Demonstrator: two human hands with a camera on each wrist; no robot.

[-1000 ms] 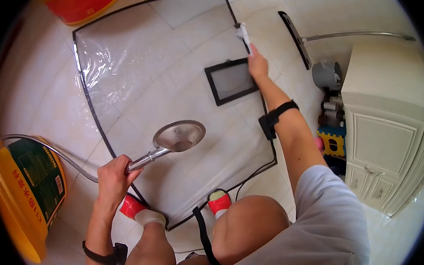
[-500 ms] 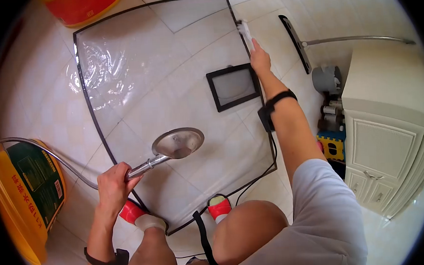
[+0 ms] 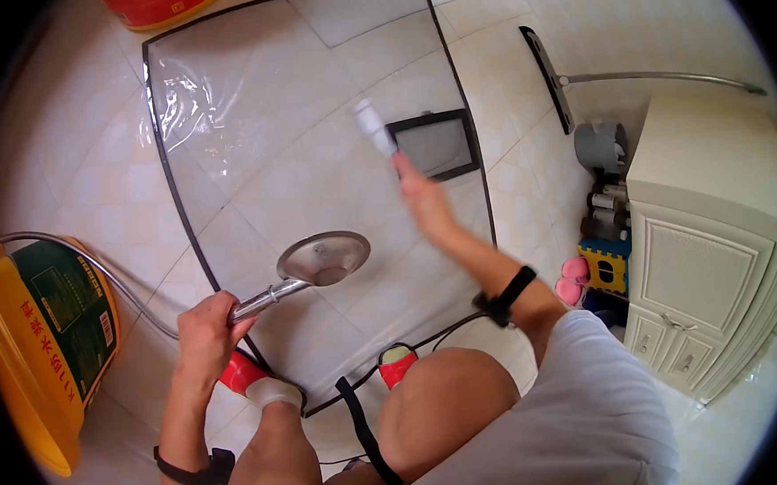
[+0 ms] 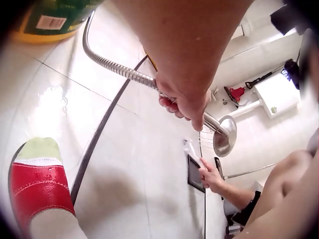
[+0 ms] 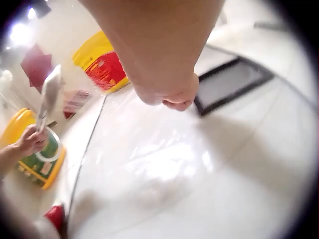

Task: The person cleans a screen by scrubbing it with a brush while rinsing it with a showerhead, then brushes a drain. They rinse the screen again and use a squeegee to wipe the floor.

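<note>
Right hand (image 3: 423,200) with the small white brush (image 3: 372,126) now off the black right edge of the large clear framed panel (image 3: 246,100), swung left to mid-frame, blurred, over the panel's middle beside the small black-framed rectangle (image 3: 436,145). Forearm now slanting from lower right. Pink item (image 3: 573,271) newly uncovered at right.

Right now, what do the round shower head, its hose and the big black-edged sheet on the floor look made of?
Round shower head: polished metal or chromed plastic, mirror-bright. Ribbed hose: coiled metal, by its shiny rings. Black-edged sheet: clear plastic or fine mesh, since tiles show through; wet glare.
</note>
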